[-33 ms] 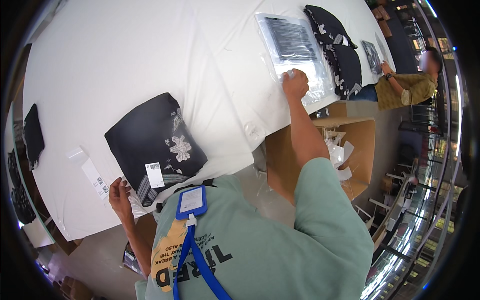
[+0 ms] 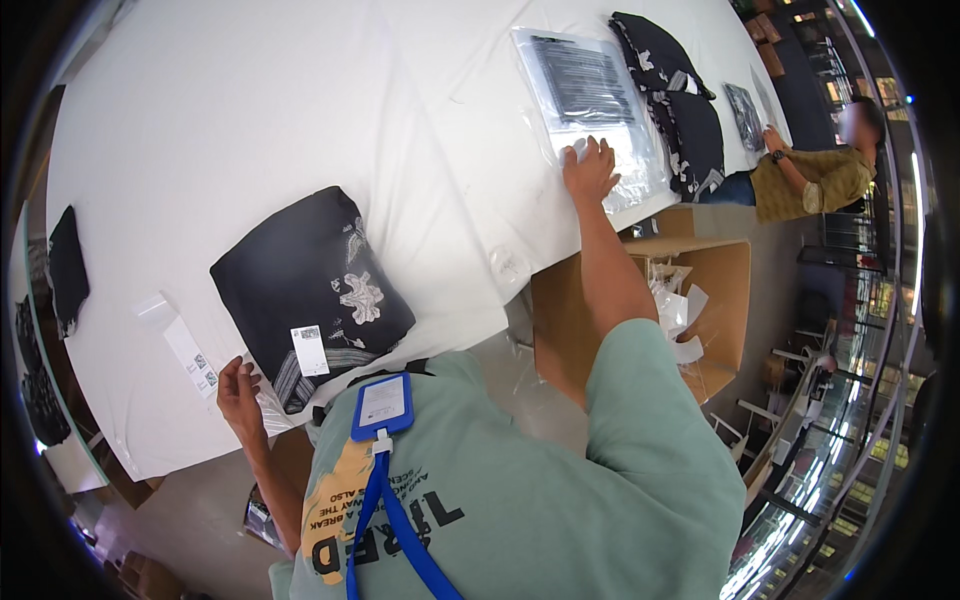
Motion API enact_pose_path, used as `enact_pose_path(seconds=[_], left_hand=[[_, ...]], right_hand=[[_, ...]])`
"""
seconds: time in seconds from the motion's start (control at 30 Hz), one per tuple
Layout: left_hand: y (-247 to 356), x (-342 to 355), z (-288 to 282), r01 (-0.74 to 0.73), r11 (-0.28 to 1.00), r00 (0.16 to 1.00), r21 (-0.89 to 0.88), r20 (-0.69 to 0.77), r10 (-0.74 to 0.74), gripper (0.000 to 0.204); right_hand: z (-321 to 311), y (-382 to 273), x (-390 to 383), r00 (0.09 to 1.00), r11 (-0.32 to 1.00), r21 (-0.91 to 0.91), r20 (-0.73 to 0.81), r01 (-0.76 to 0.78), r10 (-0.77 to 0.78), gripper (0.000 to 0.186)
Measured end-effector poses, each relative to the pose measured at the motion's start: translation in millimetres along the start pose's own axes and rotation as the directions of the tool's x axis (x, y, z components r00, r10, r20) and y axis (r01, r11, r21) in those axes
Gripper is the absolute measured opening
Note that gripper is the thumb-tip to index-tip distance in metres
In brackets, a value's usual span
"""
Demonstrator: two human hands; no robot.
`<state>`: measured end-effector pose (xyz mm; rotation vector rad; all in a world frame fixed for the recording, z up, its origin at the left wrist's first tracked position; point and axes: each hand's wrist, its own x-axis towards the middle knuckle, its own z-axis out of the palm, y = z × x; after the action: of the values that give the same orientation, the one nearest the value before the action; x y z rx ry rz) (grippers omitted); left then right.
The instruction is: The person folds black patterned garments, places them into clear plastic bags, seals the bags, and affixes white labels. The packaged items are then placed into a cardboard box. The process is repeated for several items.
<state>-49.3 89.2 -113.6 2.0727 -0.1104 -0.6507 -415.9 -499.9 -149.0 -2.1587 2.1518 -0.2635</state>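
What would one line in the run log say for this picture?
left hand: on folded black garment edge | right hand: flat on clear plastic bag | surface: white table

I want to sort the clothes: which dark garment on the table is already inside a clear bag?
The bagged garment under the right hand; the others lie bare.

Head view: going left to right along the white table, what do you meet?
Dark cloth at the edge → strip of labels → left hand → folded dark garment → right hand on clear plastic bag → dark patterned garments.
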Motion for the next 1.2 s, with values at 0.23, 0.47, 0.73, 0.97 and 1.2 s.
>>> enact_pose_path(seconds=[0.23,0.47,0.73,0.97,1.2], left_hand=[[-4,-6,-7,0.043,0.999,0.999,0.008,-0.001,-0.043,0.029],[-2,-5,2,0.010,1.000,1.000,0.027,0.019,-0.011,0.028],[-8,-1,-8,-0.028,0.999,1.000,-0.016,0.003,0.028,0.029],[50,2,-1,-0.226,0.972,0.964,-0.064,-0.156,0.214,0.030],[168,2,100,-0.052,0.922,0.879,-0.383,0.421,0.224,0.058]], right_hand=[[14,7,-4,0.996,0.999,-0.019,0.080,-0.033,0.034,0.060],[26,15,2,0.987,0.983,0.176,-0.144,-0.051,0.077,0.033],[-31,2,52,0.961,0.956,0.257,-0.199,-0.139,0.193,0.026],[-92,-77,45,0.845,0.892,0.324,-0.524,0.315,-0.108,0.034],[-87,-240,-173,0.579,0.256,0.559,-0.534,0.789,-0.617,0.019]])
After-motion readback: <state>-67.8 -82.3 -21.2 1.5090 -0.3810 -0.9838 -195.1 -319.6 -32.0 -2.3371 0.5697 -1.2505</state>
